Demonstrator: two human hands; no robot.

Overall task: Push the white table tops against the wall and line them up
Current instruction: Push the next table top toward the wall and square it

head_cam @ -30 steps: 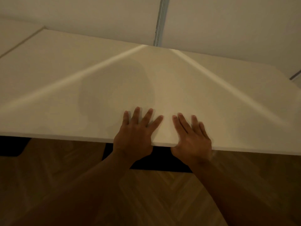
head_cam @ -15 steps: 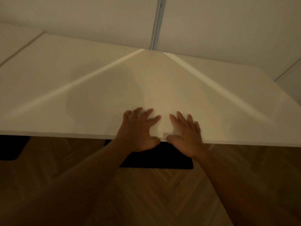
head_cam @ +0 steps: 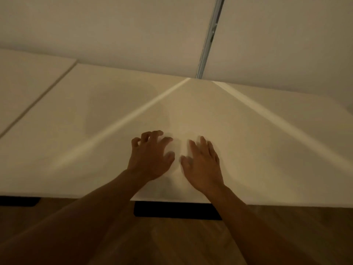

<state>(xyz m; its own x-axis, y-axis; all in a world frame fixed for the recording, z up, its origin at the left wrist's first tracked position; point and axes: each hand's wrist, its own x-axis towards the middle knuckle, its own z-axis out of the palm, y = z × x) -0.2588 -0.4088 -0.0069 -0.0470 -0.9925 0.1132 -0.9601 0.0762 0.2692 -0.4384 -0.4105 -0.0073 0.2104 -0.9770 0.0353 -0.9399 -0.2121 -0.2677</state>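
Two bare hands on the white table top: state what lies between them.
Head view: only bare white table top between left hand and right hand.

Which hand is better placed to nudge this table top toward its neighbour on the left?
Right, probably. The right hand lies flat on the table top, ready to push leftward; the left hand has curled fingers. The neighbour sits across a seam.

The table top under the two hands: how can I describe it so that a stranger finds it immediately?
Start at the wall with its grey vertical rail. The white table top lies directly below that rail. Unlike the neighbouring table top at far left, beyond a narrow seam, it has both hands on it and two bright diagonal streaks.
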